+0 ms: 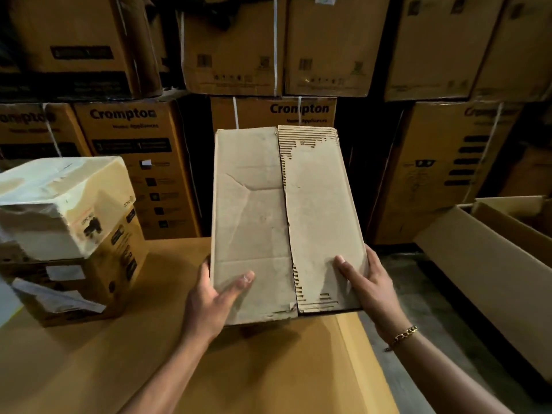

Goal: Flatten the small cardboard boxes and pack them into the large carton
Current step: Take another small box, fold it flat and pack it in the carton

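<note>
well, the small box (268, 210) is probably light and empty. it looks stiff along its edges but weak at the middle seam, where the two top flaps meet without tape, so it should fold readily once the flaps are pushed open. the dry card gives a sure hold, with little risk beyond more tearing. the best hold seems to be on the long side edges, not the loose flaps, and that is where it is held: the left hand (209, 300) grips the near left corner and the right hand (367, 285) the near right corner, each with its thumb pressed on top and its fingers wrapped round the side, mostly out of sight. the box sits between the two hands and stretches away from them, seemingly raised above the brown surface (268, 369) under the wrists. it is pale, dusty and creased, with the outer paper ripped off at both ends of the seam so that the ribbed core shows. the large carton (478, 258) lies open well to the right of the right hand, and a stack of boxes (74, 234) stands to the left of the left hand.
</note>
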A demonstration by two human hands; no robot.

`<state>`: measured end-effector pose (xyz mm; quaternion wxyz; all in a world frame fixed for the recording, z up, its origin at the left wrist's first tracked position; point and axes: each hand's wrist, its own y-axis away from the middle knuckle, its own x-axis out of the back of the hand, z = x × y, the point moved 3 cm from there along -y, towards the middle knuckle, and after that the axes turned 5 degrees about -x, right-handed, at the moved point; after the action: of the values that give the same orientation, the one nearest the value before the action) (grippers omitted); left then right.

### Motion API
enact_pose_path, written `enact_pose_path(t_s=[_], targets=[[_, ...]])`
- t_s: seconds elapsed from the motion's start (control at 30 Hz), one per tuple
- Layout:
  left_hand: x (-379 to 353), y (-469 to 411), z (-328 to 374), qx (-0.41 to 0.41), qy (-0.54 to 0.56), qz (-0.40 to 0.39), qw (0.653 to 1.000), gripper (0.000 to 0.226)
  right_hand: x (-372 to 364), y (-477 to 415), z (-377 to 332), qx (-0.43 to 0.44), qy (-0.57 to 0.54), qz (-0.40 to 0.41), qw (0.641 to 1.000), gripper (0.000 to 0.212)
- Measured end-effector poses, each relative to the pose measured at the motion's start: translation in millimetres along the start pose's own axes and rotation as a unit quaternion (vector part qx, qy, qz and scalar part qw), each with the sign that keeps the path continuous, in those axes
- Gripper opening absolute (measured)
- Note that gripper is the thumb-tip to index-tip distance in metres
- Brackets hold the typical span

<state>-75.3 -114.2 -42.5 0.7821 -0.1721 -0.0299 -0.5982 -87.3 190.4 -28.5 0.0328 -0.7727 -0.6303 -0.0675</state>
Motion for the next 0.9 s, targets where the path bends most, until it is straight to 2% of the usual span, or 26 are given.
enact_pose_path(t_s=[0.1, 0.17, 0.23, 0.3, 0.37, 0.43, 0.57, 0.83, 0.9], targets=[[-18, -8, 6, -0.022, -0.012, -0.026, 0.999, 0.089, 21, 4, 1, 0.014, -0.004, 0.036, 0.999, 0.05], [-32, -11, 13, -0.034, -0.014, -0.046, 0.998, 0.088, 39, 4, 6, 0.024, -0.008, 0.059, 0.998, 0.048], [-48, -11, 23, -0.04, -0.009, -0.057, 0.998, 0.086, 58, 8, 5, 0.037, -0.003, 0.072, 0.997, 0.053], [-65, -9, 36, -0.047, -0.003, -0.065, 0.997, 0.079, 77, 10, 1, 0.051, 0.001, 0.08, 0.995, 0.068], [-87, -7, 51, -0.059, 0.008, -0.08, 0.995, 0.073, 103, 14, -5, 0.063, 0.0, 0.101, 0.993, 0.069], [-113, -3, 70, -0.074, 0.018, -0.095, 0.993, 0.077, 134, 16, -10, 0.079, -0.001, 0.119, 0.99, 0.066], [-176, 9, 111, -0.109, 0.047, -0.109, 0.987, 0.077, 211, 14, -14, 0.097, 0.004, 0.155, 0.983, 0.061], [-330, 56, 208, -0.144, 0.139, -0.133, 0.971, 0.077, 397, 26, -48, 0.157, 0.039, 0.216, 0.963, 0.067], [-367, 64, 231, -0.151, 0.152, -0.14, 0.967, 0.087, 440, 25, -57, 0.168, 0.048, 0.235, 0.956, 0.07]])
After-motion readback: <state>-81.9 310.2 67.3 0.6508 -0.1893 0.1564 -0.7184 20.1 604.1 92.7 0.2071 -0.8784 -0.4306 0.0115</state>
